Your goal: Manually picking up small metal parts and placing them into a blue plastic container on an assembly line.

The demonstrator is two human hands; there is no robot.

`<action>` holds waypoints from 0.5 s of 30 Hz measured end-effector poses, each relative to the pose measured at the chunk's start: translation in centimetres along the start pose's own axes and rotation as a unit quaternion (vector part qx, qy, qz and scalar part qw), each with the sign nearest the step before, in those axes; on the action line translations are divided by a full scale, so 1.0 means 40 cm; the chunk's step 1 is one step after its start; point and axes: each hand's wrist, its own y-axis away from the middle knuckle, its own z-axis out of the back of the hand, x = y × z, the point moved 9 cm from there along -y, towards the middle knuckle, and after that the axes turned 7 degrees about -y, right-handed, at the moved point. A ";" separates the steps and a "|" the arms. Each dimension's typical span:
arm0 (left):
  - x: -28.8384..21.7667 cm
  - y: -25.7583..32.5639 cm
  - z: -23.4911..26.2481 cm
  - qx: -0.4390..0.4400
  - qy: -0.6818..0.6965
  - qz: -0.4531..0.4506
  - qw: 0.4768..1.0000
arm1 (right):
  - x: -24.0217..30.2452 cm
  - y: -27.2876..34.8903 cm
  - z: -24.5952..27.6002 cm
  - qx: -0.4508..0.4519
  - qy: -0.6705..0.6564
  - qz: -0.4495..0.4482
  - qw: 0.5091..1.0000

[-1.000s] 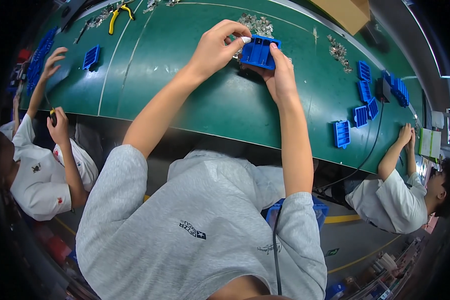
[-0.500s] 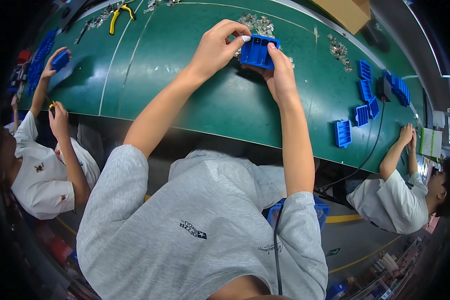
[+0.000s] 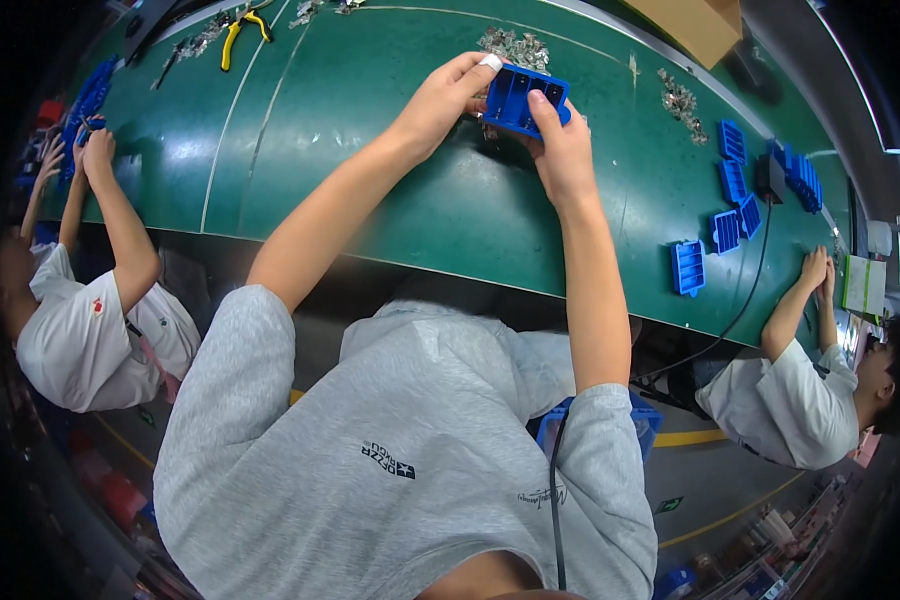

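A blue plastic case (image 3: 511,103) with several long open compartments is held just above the green table, its open side turned up toward me. My right hand (image 3: 562,145) grips its right side, the thumb lying over the compartments and the fingers underneath. At the upper left corner, my left hand (image 3: 448,100) is closed on the rim; a white cover sits on one fingertip. Whether a small part is also pinched there cannot be seen. Just beyond the case lies a pile of small shiny metal pieces (image 3: 518,48).
Blue cases (image 3: 687,267) lie at the right by a black cable (image 3: 755,285); a second metal pile (image 3: 679,100) is beyond. Yellow-handled pliers (image 3: 232,45) lie far left. Co-workers' hands (image 3: 92,150) work at the left and others (image 3: 819,268) at the right of the green table (image 3: 370,225).
The case has shifted slightly right and tilted, and my left fingers have moved to its upper corner. The left co-worker's hands, previously apart, have come together around a blue piece.
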 end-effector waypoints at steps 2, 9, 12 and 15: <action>0.009 0.000 -0.009 0.010 0.040 0.024 0.999 | -0.010 -0.007 0.020 -0.007 0.039 0.019 0.999; -0.001 0.001 -0.036 0.038 0.052 0.003 0.998 | 0.017 0.000 0.006 0.004 0.111 0.103 0.989; -0.013 0.006 -0.034 0.055 0.093 -0.009 0.994 | 0.040 0.011 -0.020 0.024 0.146 0.142 0.979; -0.018 0.007 -0.027 0.062 0.096 -0.028 0.993 | 0.036 0.009 -0.024 0.030 0.162 0.149 0.975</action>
